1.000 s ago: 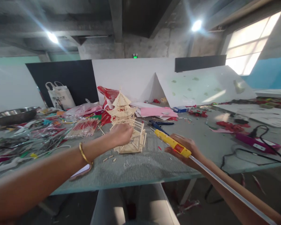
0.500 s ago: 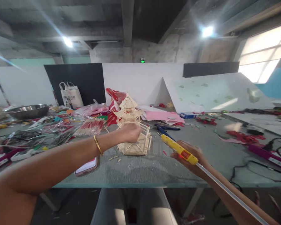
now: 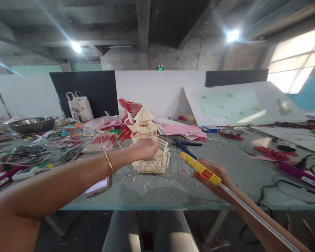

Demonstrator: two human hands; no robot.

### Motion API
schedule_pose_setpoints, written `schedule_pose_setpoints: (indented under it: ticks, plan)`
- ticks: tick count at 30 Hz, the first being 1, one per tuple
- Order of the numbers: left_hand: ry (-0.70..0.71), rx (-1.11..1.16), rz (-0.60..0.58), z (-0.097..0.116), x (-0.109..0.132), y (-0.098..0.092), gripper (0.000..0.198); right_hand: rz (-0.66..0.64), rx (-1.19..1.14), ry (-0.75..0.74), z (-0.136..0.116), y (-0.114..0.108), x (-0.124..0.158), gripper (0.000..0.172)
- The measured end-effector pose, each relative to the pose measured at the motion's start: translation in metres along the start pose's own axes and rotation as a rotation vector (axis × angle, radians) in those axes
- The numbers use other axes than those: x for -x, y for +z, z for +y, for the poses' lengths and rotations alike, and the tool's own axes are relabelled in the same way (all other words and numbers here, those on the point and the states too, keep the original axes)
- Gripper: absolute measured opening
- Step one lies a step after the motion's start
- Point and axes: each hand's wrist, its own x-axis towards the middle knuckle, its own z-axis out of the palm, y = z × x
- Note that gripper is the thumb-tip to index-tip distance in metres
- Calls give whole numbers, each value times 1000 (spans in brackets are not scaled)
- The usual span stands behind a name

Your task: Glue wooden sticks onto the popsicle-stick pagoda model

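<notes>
A tiered pagoda model (image 3: 151, 166) built of thin wooden sticks stands upright on the table in front of me. My left hand (image 3: 146, 148) is closed at its middle tier and hides part of it; whatever is between the fingertips cannot be made out. To the right, my right hand (image 3: 212, 169) is wrapped around a yellow glue gun (image 3: 195, 164), with a clear glue stick (image 3: 249, 204) trailing from its back end. The gun's nozzle points toward the pagoda, apart from it. Short cut stick pieces (image 3: 127, 177) lie by the base.
Blue-handled pliers (image 3: 187, 143) lie behind the glue gun. A phone (image 3: 97, 185) sits under my left forearm. Bundled sticks (image 3: 101, 141), plastic bags and a metal bowl (image 3: 31, 124) crowd the left. At right are a purple power strip (image 3: 301, 174) and black cables (image 3: 278, 190).
The glue gun in my right hand has shifted very slightly to the left. My left hand and the pagoda stay almost the same.
</notes>
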Motion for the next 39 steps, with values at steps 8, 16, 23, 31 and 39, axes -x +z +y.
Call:
schedule_pose_setpoints:
  ticks: [8,16,23,31,39]
  plan:
    - [7,-4,0,-1,-1,0,14,-44,-39,-2,1,2,2,22]
    - [25,-5,19,-3,-1,3,15,-39,-14,10,-2,1,1,23]
    - [31,-8,28,-3,-1,4,15,-35,-10,-5,-3,0,0,23]
    - [23,-19,15,-1,0,1,16,-45,-24,-10,-2,0,1,21]
    - [33,-24,14,-2,-1,3,17,-44,-32,-7,0,0,2,20]
